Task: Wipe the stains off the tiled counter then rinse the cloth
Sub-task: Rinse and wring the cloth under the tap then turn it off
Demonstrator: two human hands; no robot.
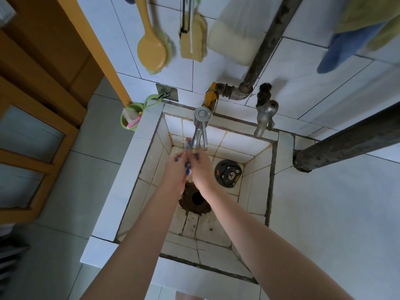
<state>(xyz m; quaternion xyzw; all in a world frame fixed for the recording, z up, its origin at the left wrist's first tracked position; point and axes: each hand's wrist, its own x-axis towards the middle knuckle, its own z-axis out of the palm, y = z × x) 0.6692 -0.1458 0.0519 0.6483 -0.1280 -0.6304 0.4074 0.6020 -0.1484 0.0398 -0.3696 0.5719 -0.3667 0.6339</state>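
We have both hands down in the tiled sink (149, 161), and the blue-and-white cloth (187, 167) is bunched between them, directly under the spout of the chrome tap (200, 131). The left hand (173, 169) and right hand (202, 169) press together palm to palm. Each grip is curled round the wad, though blur hides how the fingers lie. The cloth's long axis runs away from us, from the heels of our hands up to the spout, so neither hand is nearer. We judge the rinse is under way, but we cannot tell if water is running. On the sink floor a round bear-faced drain cover (228, 173) lies just right of the open drain hole (196, 198). A green cup (125, 124) hung at the left corner holds a pale brush and something pink. The desk (324, 224) lies to the right.
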